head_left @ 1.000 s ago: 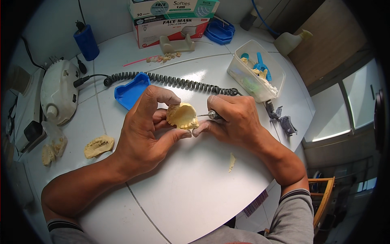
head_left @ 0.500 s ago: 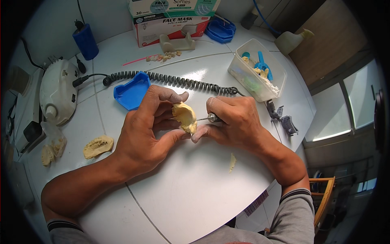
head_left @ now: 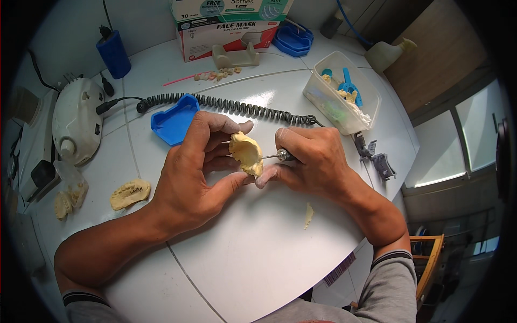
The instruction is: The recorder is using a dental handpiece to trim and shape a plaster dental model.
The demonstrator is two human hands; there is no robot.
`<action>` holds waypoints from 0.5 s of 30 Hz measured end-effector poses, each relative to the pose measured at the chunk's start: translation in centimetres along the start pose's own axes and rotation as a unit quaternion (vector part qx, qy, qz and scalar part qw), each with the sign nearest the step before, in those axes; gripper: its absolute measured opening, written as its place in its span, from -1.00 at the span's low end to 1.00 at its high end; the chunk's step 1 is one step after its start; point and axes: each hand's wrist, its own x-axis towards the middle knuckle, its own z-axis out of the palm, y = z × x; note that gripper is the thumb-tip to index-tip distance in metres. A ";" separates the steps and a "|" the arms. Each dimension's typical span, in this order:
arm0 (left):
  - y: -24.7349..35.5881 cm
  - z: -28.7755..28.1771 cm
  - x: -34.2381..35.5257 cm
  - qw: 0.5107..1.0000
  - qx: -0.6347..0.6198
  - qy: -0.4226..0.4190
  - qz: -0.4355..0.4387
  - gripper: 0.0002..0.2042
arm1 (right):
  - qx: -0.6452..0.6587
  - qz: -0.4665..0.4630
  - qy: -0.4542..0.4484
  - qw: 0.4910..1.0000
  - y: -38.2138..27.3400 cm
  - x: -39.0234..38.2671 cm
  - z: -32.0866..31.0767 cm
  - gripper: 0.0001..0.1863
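Frame centre: my left hand (head_left: pixel 188 167) grips a cast (head_left: pixel 248 153), my right hand (head_left: pixel 312 159) a handpiece (head_left: pixel 285 155), its bur (head_left: pixel 270 156) at the cast's right edge.

The camera is on the person's head, up above the near side of the white table (head_left: pixel 242 253). It looks down and forward over the table, quite close, in a wide, round view.

Dental laboratory, evidently: yellow plaster arch cast (head_left: pixel 130 194) on white tiled worktop (head_left: pixel 242 231); rotary handpiece (head_left: pixel 283 155), black coiled cord (head_left: pixel 231 107), micromotor unit (head_left: pixel 77 121), blue base-former mould (head_left: pixel 175 123).
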 end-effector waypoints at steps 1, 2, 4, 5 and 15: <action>0.0 0.0 0.0 1.000 0.008 0.000 0.005 -0.40 | 0.000 0.004 -0.004 1.000 -0.1 0.0 -0.1 -0.33; 0.1 -0.1 0.0 1.000 0.017 0.000 0.009 -0.40 | 0.000 0.004 -0.004 1.000 -0.1 0.1 -0.1 -0.33; 0.1 -0.1 -0.1 1.000 0.025 0.000 0.012 -0.39 | -0.001 0.013 0.004 1.000 -0.2 0.1 -0.2 -0.34; 0.1 -0.1 -0.1 0.999 0.033 0.001 0.015 -0.38 | -0.001 0.013 0.003 1.000 -0.2 0.1 -0.1 -0.34; -0.2 -0.2 -0.2 1.000 0.016 0.010 -0.004 -0.31 | 0.000 0.020 0.019 1.000 0.2 0.3 -0.4 -0.32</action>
